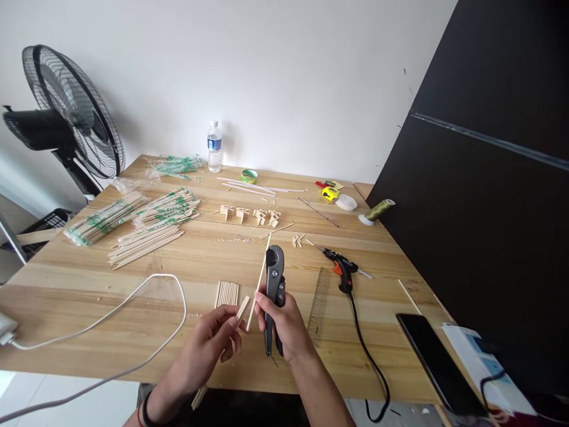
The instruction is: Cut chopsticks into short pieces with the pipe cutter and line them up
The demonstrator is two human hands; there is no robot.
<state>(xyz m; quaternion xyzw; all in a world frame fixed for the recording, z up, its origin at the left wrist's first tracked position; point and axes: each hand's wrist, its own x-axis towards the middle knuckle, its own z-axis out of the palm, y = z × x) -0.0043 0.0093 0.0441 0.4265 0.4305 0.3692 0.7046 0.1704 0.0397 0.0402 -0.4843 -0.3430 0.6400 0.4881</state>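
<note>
My left hand (208, 341) pinches short wooden sticks (242, 308) between thumb and fingers. My right hand (287, 323) is wrapped round a dark grey hand cutter (274, 273), its head pointing away from me. Against the cutter, the same hand's thumb and finger also hold a long thin wooden stick (264, 264), tilted upward. Just beyond my left hand, a row of cut sticks (227, 293) lies side by side on the wooden table (146, 320). A clear ruler (319, 305) lies to the right of my right hand.
A black glue gun (342, 265) lies at right, its cable running off the front edge beside a phone (438, 362). Several small stick assemblies (242, 214) stand mid-table. Bundled sticks (109, 216) lie left, near a white cable (182, 296). A bottle (214, 148) stands behind.
</note>
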